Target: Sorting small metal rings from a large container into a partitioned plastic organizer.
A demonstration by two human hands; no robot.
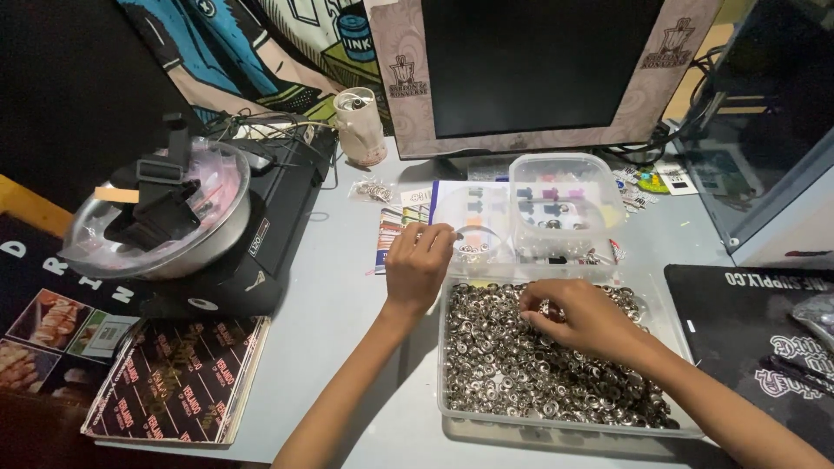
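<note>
A clear plastic tray (452,415) in front of me is filled with many small silver metal rings (504,365). My right hand (578,317) rests on the pile with fingers curled, pinching among the rings at its upper middle. My left hand (419,265) is just beyond the tray's far left corner, fingers bent at the rim of a small round clear container (473,227) that holds a few rings. What the left fingertips hold is hidden.
A clear square box (565,204) sits behind the tray on printed paper. A dark monitor (539,69) stands at the back, with a white cup (359,126) beside it. A metal bowl (161,217) sits on a black device at left, a black mat (756,321) at right.
</note>
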